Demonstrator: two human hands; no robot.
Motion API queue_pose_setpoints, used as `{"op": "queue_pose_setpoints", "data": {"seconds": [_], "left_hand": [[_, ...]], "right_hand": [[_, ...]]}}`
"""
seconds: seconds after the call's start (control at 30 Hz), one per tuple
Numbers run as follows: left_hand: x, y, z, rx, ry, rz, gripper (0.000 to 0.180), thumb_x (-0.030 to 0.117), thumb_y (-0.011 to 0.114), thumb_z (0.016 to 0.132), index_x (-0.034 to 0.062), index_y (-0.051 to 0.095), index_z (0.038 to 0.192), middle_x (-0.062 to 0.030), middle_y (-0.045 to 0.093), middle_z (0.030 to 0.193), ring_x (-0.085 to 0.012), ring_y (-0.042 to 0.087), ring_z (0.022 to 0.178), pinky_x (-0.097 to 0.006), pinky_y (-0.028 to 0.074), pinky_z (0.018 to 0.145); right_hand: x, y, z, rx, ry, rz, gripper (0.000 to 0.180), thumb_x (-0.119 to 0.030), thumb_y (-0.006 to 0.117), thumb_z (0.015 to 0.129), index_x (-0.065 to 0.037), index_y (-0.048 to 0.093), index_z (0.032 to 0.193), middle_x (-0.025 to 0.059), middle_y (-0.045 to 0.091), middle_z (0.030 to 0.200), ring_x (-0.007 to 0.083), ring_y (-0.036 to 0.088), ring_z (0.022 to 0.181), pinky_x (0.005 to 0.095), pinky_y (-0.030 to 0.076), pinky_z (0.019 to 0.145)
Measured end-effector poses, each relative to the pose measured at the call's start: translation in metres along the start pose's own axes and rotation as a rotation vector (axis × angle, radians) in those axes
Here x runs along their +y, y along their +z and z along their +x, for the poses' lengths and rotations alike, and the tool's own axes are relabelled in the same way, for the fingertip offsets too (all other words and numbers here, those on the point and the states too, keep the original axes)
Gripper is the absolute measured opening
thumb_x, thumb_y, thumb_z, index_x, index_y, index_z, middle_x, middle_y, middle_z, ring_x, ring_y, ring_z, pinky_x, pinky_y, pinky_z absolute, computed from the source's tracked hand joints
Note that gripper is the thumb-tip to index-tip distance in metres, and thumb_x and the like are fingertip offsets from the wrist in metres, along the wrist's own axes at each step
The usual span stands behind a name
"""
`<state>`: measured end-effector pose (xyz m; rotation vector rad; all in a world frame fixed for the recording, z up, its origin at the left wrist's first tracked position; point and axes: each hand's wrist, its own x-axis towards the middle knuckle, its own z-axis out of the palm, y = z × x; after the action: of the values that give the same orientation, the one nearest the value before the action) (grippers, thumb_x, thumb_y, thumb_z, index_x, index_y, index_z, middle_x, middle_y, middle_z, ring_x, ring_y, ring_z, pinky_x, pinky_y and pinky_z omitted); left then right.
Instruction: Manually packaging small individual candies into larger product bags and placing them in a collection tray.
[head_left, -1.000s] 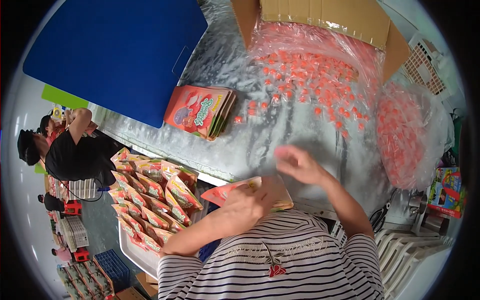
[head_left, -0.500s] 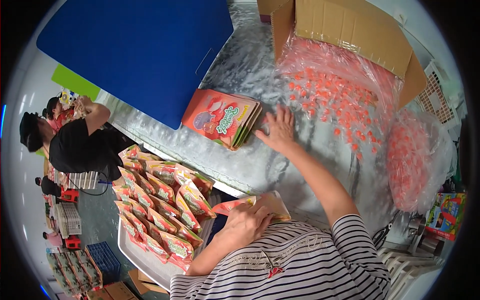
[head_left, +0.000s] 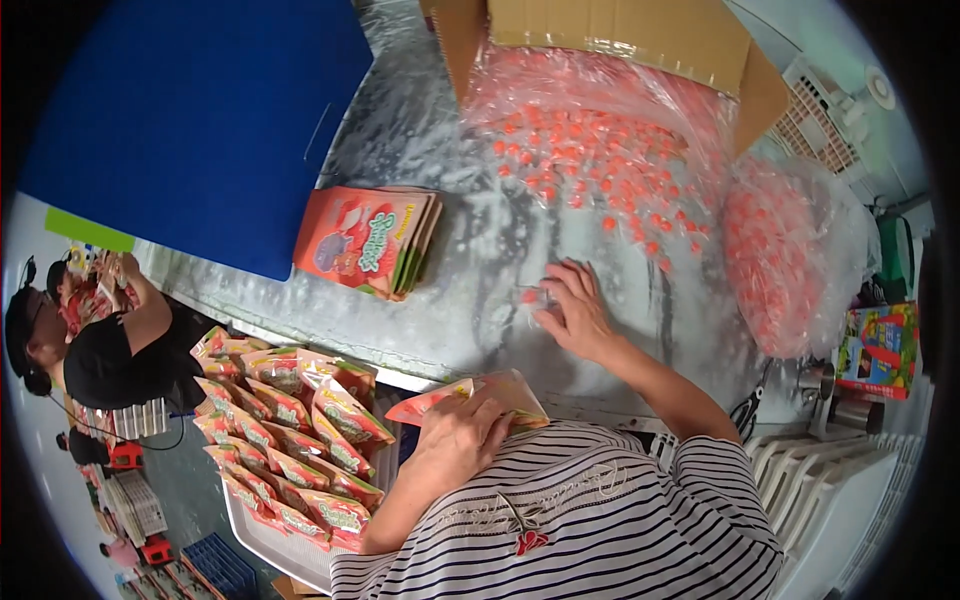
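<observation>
My left hand (head_left: 458,440) is closed on a red pouch (head_left: 512,390), held near my striped shirt. Its clear side faces up; the hand covers part of it. Over the grey table, my right hand (head_left: 582,318) has a small red wrapped candy (head_left: 529,297) at its thumb and forefinger, seemingly by the wrapper. A stack of flat red pouches (head_left: 355,243) lies on the table to the left. Farther off, loose red wrapped candies (head_left: 610,165) spill from a clear plastic liner (head_left: 585,75) in a cardboard box (head_left: 620,28).
At my left, a white tray (head_left: 262,535) carries several filled pouches (head_left: 290,430). A large blue board (head_left: 200,130) covers the far left. On the right stand a clear bag of red candies (head_left: 785,265), a colourful box (head_left: 880,350) and scissors (head_left: 748,410). Another person (head_left: 110,335) works beyond the table.
My right hand has drawn back from beside the pouch stack toward me, the candy coming with it. The left hand keeps its hold on the pouch. The whole view has shifted.
</observation>
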<state>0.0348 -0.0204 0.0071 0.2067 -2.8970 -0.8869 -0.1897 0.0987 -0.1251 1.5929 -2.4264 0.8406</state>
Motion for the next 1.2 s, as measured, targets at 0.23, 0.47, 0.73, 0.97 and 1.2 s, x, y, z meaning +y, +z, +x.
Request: {"op": "queue_pose_setpoints", "data": {"seconds": [0.23, 0.47, 0.73, 0.97, 1.2], "left_hand": [[0.018, 0.001, 0.012, -0.016, 0.075, -0.015, 0.014, 0.013, 0.07, 0.078, 0.004, 0.062, 0.086, -0.013, 0.065, 0.084, -0.0309, 0.063, 0.069, -0.04, 0.051, 0.066], [0.021, 0.002, 0.007, 0.043, 0.001, -0.041, 0.019, 0.011, 0.072, 0.077, 0.0043, 0.064, 0.093, -0.0139, 0.065, 0.079, -0.0325, 0.062, 0.068, -0.04, 0.05, 0.064], [0.012, 0.003, 0.006, -0.002, -0.009, -0.023, 0.014, 0.009, 0.071, 0.077, 0.0044, 0.064, 0.088, -0.0106, 0.062, 0.072, -0.03, 0.058, 0.061, -0.037, 0.045, 0.061], [0.013, 0.008, 0.005, 0.018, -0.025, 0.003, 0.017, 0.012, 0.071, 0.078, 0.0034, 0.065, 0.092, -0.0097, 0.064, 0.073, -0.0296, 0.061, 0.064, -0.038, 0.047, 0.06], [0.015, 0.005, 0.002, 0.068, 0.014, 0.004, 0.012, 0.015, 0.068, 0.081, 0.0056, 0.061, 0.084, -0.0116, 0.064, 0.079, -0.0312, 0.062, 0.065, -0.041, 0.048, 0.056]], "right_hand": [[0.078, -0.02, 0.026, 0.259, 0.217, 0.071, 0.025, -0.009, 0.052, 0.089, -0.002, 0.058, 0.112, 0.0177, 0.056, 0.119, 0.0359, 0.051, 0.112, 0.0427, 0.038, 0.1], [0.059, -0.024, 0.005, 0.04, 0.21, -0.054, 0.023, -0.008, 0.052, 0.089, -0.002, 0.06, 0.109, 0.0143, 0.061, 0.109, 0.0334, 0.056, 0.102, 0.0417, 0.038, 0.1], [0.037, -0.063, -0.062, 0.025, 0.507, 0.514, 0.062, -0.021, 0.071, 0.08, -0.003, 0.045, 0.133, 0.017, 0.055, 0.127, 0.0297, 0.054, 0.118, 0.0404, 0.033, 0.107], [0.006, -0.048, -0.061, -0.246, 0.114, 0.116, 0.113, -0.05, 0.084, 0.055, -0.011, 0.029, 0.146, 0.0192, 0.014, 0.154, 0.0413, 0.007, 0.143, 0.0537, 0.012, 0.115], [-0.012, -0.011, -0.017, -0.281, -0.071, 0.111, 0.084, -0.043, 0.08, 0.064, -0.016, 0.046, 0.136, 0.0173, 0.029, 0.147, 0.039, 0.023, 0.137, 0.0555, 0.016, 0.113]]}}
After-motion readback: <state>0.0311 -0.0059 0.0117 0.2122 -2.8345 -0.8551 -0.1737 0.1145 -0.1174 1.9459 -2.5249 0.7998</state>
